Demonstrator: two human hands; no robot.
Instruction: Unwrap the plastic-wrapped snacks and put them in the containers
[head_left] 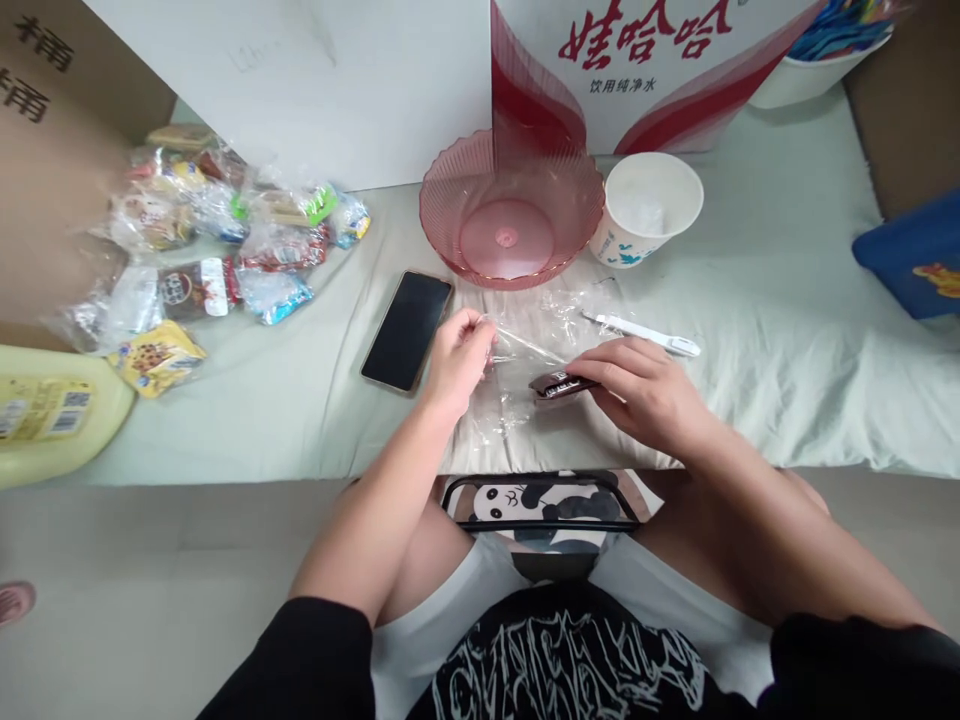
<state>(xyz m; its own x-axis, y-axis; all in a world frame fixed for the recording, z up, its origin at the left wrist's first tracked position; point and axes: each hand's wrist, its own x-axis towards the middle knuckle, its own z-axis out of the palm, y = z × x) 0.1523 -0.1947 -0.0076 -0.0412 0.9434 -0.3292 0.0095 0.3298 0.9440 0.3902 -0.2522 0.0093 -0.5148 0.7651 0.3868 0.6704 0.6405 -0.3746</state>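
My left hand (459, 360) is closed in a pinch on the edge of a clear plastic bag (504, 415), which lies crumpled across the cloth. My right hand (641, 392) grips a small dark brown snack packet (553, 385) with pale lettering, held low over the plastic. A thin strip of the clear film stretches between the two hands. Just beyond my right hand rests a white utility knife (645, 331). A black phone (407, 330) lies to the left of my left hand.
Behind the hands stand a pink ribbed bowl (439, 225) and a white paper cup (619, 248) with clear plastic inside. Several wrapped snacks (195, 285) are heaped at the left, near a yellow jug (67, 420). A white-and-red carton (360, 90) blocks the back.
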